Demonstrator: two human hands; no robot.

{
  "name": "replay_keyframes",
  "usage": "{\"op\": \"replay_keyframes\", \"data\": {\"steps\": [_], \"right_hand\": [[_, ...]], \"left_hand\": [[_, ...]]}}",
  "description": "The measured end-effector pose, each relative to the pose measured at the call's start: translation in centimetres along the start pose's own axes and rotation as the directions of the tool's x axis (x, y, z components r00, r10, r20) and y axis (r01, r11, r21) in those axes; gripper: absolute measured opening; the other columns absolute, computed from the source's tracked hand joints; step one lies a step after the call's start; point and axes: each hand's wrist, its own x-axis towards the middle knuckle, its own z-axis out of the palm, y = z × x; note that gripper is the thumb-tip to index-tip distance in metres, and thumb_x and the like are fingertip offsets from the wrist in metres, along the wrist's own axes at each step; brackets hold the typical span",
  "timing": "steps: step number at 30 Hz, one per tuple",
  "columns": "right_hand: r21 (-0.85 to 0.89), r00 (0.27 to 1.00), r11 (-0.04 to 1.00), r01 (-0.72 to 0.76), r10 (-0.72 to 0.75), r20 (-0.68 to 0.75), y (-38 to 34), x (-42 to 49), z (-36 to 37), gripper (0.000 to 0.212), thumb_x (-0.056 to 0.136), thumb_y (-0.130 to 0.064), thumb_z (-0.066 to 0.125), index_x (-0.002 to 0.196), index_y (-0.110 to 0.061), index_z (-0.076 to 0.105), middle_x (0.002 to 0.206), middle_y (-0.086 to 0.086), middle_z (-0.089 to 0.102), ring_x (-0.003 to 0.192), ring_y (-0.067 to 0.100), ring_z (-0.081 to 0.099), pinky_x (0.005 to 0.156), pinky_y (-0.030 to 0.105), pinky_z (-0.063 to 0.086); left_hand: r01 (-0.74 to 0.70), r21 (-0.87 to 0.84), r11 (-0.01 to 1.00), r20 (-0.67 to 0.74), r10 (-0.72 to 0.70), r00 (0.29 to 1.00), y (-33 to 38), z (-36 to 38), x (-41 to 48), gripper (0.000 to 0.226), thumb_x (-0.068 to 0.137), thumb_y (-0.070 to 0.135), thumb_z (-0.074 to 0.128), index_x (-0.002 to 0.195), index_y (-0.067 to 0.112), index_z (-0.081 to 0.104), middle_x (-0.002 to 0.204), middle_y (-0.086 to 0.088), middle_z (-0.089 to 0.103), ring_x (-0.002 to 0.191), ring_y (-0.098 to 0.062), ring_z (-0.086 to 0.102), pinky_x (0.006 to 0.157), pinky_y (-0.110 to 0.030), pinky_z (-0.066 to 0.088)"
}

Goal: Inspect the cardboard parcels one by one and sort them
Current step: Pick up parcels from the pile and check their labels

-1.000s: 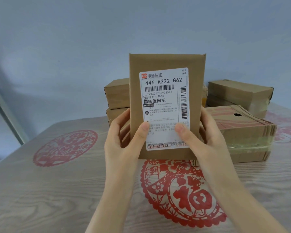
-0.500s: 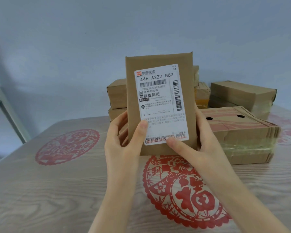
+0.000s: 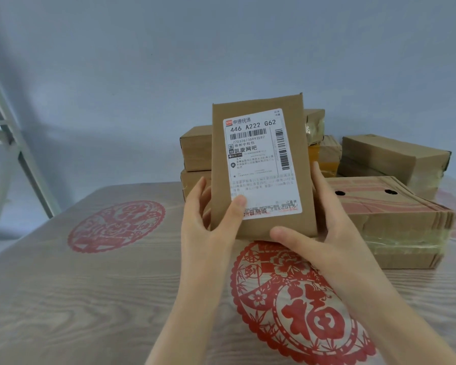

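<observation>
I hold a flat brown cardboard parcel (image 3: 261, 227) upright above the table, its white shipping label facing me. My left hand (image 3: 216, 219) grips its lower left edge, thumb on the label. My right hand (image 3: 324, 227) holds the lower right corner, thumb across the bottom edge. Behind it lie more parcels: two stacked brown boxes (image 3: 195, 146) to the left, taped boxes (image 3: 324, 151) partly hidden, a long box (image 3: 395, 156) at the back right, and a wide flat carton with red print (image 3: 395, 206).
The table (image 3: 63, 299) has a wood-grain cover with red paper-cut prints, one at the left (image 3: 116, 225) and one below my hands (image 3: 295, 306). A metal frame (image 3: 13, 146) leans at the far left against a pale blue wall.
The parcel has tilted slightly and sunk a little lower. My right thumb slid off the label down to the parcel's bottom edge. My left hand keeps its grip.
</observation>
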Motion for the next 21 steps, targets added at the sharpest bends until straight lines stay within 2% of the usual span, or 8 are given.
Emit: {"op": "replay_keyframes", "data": {"steps": [2, 4, 6, 11, 13, 16, 18, 21], "right_hand": [[0.017, 0.999, 1.0, 0.007, -0.006, -0.046, 0.05, 0.15, -0.27, 0.112, 0.059, -0.042, 0.075, 0.154, -0.046, 0.016, 0.133, -0.037, 0.049, 0.119, -0.022, 0.046, 0.098, 0.007, 0.043], [0.026, 0.996, 0.999, 0.018, -0.016, -0.083, 0.17, 0.29, -0.51, 0.112, 0.058, -0.047, 0.074, 0.155, -0.044, 0.019, 0.14, -0.031, 0.049, 0.125, -0.016, 0.046, 0.108, 0.022, 0.043], [0.035, 0.997, 0.999, 0.018, -0.015, -0.075, 0.25, 0.32, -0.54, 0.109, 0.059, -0.047, 0.074, 0.155, -0.042, 0.023, 0.139, -0.03, 0.052, 0.125, -0.013, 0.048, 0.11, 0.029, 0.044], [0.018, 0.999, 0.999, 0.027, -0.027, -0.024, 0.23, 0.24, -0.53, 0.105, 0.063, -0.04, 0.076, 0.154, -0.043, 0.023, 0.14, -0.03, 0.051, 0.125, -0.013, 0.048, 0.109, 0.027, 0.044], [0.039, 0.998, 0.999, 0.034, -0.032, -0.045, 0.19, 0.34, -0.71, 0.105, 0.06, -0.042, 0.076, 0.153, -0.041, 0.026, 0.136, -0.03, 0.054, 0.122, -0.015, 0.05, 0.106, 0.021, 0.046], [0.074, 0.997, 0.996, 0.039, -0.034, -0.074, 0.4, 0.48, -0.93, 0.105, 0.057, -0.047, 0.076, 0.152, -0.039, 0.031, 0.135, -0.027, 0.057, 0.124, -0.009, 0.052, 0.108, 0.031, 0.046], [0.069, 0.997, 0.997, 0.042, -0.037, -0.064, 0.56, 0.5, -0.91, 0.101, 0.061, -0.044, 0.076, 0.152, -0.04, 0.031, 0.133, -0.029, 0.058, 0.124, -0.009, 0.052, 0.109, 0.034, 0.046], [0.042, 0.999, 0.998, 0.041, -0.039, -0.038, 0.71, 0.49, -0.78, 0.097, 0.064, -0.039, 0.074, 0.15, -0.043, 0.03, 0.13, -0.034, 0.057, 0.122, -0.012, 0.052, 0.106, 0.026, 0.047]], "left_hand": [[0.002, 0.0, 1.0, 0.014, -0.002, 1.0, -0.05, 0.24, -0.12, 0.093, 0.064, 0.044, 0.072, 0.15, 0.03, 0.042, 0.135, 0.014, 0.062, 0.112, 0.006, 0.062, 0.087, -0.011, 0.054], [0.003, 0.004, 1.0, 0.032, -0.003, 0.999, -0.13, 0.47, -0.26, 0.093, 0.064, 0.043, 0.073, 0.151, 0.03, 0.041, 0.136, 0.015, 0.061, 0.113, 0.008, 0.061, 0.088, -0.011, 0.053], [-0.003, 0.01, 1.0, 0.042, 0.002, 0.999, -0.15, 0.55, -0.37, 0.093, 0.064, 0.044, 0.072, 0.15, 0.031, 0.041, 0.135, 0.016, 0.061, 0.114, 0.006, 0.061, 0.092, -0.014, 0.053], [-0.034, 0.026, 0.999, 0.041, 0.033, 0.999, 0.12, 0.39, -0.32, 0.086, 0.067, 0.042, 0.071, 0.148, 0.03, 0.045, 0.13, 0.017, 0.064, 0.11, 0.01, 0.062, 0.085, -0.01, 0.053], [-0.035, 0.032, 0.999, 0.062, 0.032, 0.998, 0.22, 0.41, -0.47, 0.085, 0.068, 0.043, 0.071, 0.148, 0.032, 0.046, 0.129, 0.017, 0.066, 0.112, 0.007, 0.062, 0.093, -0.016, 0.054], [-0.029, 0.059, 0.998, 0.1, 0.023, 0.995, 0.05, 0.48, -0.63, 0.079, 0.077, 0.043, 0.081, 0.147, 0.031, 0.048, 0.13, 0.016, 0.067, 0.119, 0.002, 0.061, 0.105, -0.031, 0.051], [-0.025, 0.072, 0.997, 0.108, 0.017, 0.994, -0.06, 0.49, -0.61, 0.078, 0.077, 0.041, 0.079, 0.148, 0.031, 0.048, 0.129, 0.017, 0.067, 0.121, 0.0, 0.06, 0.109, -0.037, 0.048], [-0.008, 0.061, 0.998, 0.099, 0.002, 0.995, -0.04, 0.4, -0.46, 0.079, 0.076, 0.042, 0.082, 0.147, 0.032, 0.048, 0.126, 0.018, 0.068, 0.118, 0.001, 0.061, 0.111, -0.04, 0.046]]}}
